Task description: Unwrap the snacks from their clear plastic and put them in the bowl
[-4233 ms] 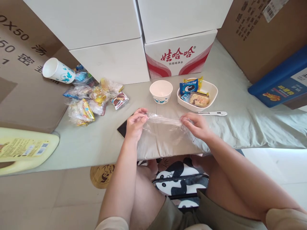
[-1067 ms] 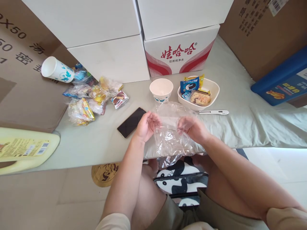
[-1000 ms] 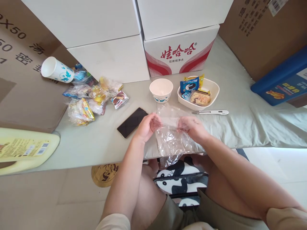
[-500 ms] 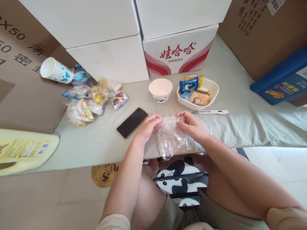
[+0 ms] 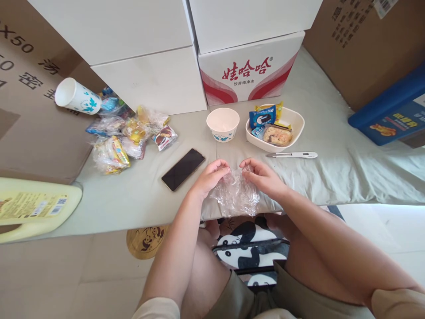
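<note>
A crumpled sheet of clear plastic film (image 5: 236, 195), perhaps a thin bag, hangs between my hands at the table's front edge. My left hand (image 5: 212, 176) pinches its upper left part between thumb and fingers. On the upper right, my right hand (image 5: 260, 176) grips it in the same way, fingers curled. Just beyond my hands stands a white paper bowl (image 5: 222, 125) with a blue leaf print. To its right, a white oval tray (image 5: 297, 126) holds wrapped snacks, among them a blue packet (image 5: 262, 117) and a wrapped pastry (image 5: 277, 135).
A black phone (image 5: 183, 169) lies left of my hands, a white utility knife (image 5: 292, 155) right of them. Wrapped snacks (image 5: 133, 133) and a tipped paper cup (image 5: 79, 97) are at the left. White cartons (image 5: 245, 75) stand behind; a yellow jug (image 5: 40, 208) and blue container (image 5: 388, 110) flank the table.
My hands have drawn closer together and slightly lower. The plastic film between them has bunched up and spread leftward under my left hand.
</note>
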Motion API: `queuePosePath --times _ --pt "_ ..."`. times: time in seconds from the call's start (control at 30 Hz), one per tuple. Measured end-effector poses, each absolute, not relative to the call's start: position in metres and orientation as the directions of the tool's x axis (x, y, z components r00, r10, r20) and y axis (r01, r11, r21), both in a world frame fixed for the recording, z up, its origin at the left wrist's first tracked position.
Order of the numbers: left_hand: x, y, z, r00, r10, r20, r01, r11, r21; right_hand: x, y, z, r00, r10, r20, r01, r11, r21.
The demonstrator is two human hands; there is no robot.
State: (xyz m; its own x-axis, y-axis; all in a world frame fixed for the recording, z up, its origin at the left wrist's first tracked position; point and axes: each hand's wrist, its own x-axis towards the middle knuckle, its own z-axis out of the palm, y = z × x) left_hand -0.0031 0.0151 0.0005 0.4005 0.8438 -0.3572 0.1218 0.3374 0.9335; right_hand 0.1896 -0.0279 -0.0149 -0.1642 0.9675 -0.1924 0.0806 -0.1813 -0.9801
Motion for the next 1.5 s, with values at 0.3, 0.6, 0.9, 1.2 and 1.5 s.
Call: queuePosePath --times 0.3,0.6,0.9,1.2,1.5 --pt "-0.0047 0.0159 -0.0039 0.397 0.853 -0.338 0.085 0.332 0.939 0.1913 -0.0279 -0.0177 -0.205 0.960 -0.192 0.095 -0.176 -0.980" --pt "-0.0085 0.0212 -0.0032 0.315 0.911 -0.268 -0.049 0.297 0.954 0.1928 -0.0275 -0.0129 -0.102 0.969 -0.227 -0.022 -0.230 -0.973" --pt "-0.0080 0.0199 -0.0014 0.309 0.883 -0.352 -0.152 0.412 0.899 0.1944 -0.0252 -0.0130 -0.155 0.977 -0.148 0.028 -0.146 -0.989" --pt "-0.0089 0.0219 -0.0039 0.314 0.897 -0.311 -0.084 0.353 0.932 0.1931 -0.0258 -0.0130 -0.184 0.959 -0.216 -0.009 -0.222 -0.975" --pt "-0.0088 0.0209 -0.0038 0.258 0.897 -0.358 -0.030 0.378 0.925 0.1940 -0.0258 -0.0153 -0.186 0.959 -0.215 0.043 -0.211 -0.977"
